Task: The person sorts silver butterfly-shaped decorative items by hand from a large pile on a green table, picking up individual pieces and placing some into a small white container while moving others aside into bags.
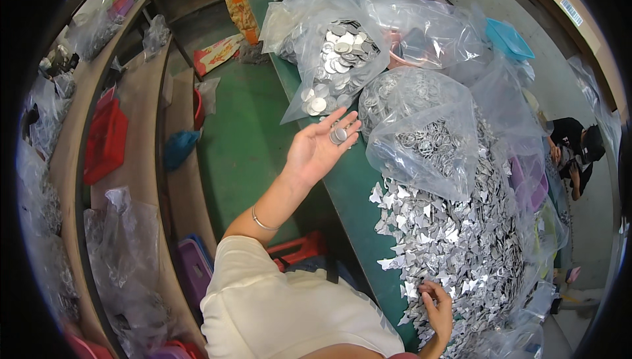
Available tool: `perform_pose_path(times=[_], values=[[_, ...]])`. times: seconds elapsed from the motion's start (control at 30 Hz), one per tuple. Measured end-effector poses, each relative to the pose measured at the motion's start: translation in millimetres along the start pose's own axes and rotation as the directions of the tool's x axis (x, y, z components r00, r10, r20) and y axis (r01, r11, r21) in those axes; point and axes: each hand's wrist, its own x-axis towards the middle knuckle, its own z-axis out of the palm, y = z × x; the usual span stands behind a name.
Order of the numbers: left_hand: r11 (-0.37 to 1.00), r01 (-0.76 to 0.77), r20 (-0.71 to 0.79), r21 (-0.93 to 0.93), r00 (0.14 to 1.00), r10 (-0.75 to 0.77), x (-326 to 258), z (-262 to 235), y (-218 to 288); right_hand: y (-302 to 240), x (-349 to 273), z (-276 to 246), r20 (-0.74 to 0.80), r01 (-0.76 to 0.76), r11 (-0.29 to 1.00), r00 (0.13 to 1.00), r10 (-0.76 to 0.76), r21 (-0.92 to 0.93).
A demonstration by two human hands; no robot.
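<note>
**Cupping round metal discs beside the open bag**

Holding a few round metal discs point(338, 135) on its upturned fingers, the left hand point(319, 148) hovers palm up over the far part of the green table point(352, 194), fingers loosely spread and slightly curled, pinching nothing. Just beyond it gapes a clear bag of discs point(336, 56); to the right sits a bag of metal rings point(421, 128). Nearer, the right hand point(436, 313) rests fingers-down, close together, on the heap of small angular metal stampings point(461, 234). By the look of it, this is a fetching step, and the next move calls for keeping the palm level so nothing slides off.
</note>
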Motion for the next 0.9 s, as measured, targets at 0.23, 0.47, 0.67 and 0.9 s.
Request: perform_pose_path(times=[0.23,0.47,0.67,0.9], values=[[0.873,0.052,-0.176,0.485,0.984,0.039,17,-21,11,-5,6,30,-0.188,0.17,0.981,0.965,-0.185,-0.096],[0.744,-0.292,0.0,0.601,0.931,0.365,89,52,55,6,3,67,-0.483,0.131,0.913,0.814,-0.322,-0.387],[0.533,-0.45,-0.029,0.716,0.744,0.667,210,110,146,30,-13,97,-0.522,0.049,0.798,0.731,-0.439,-0.601],[0.75,-0.369,-0.102,0.549,0.861,0.498,304,143,191,7,-14,107,-0.587,-0.123,0.687,0.638,-0.498,-0.716]])
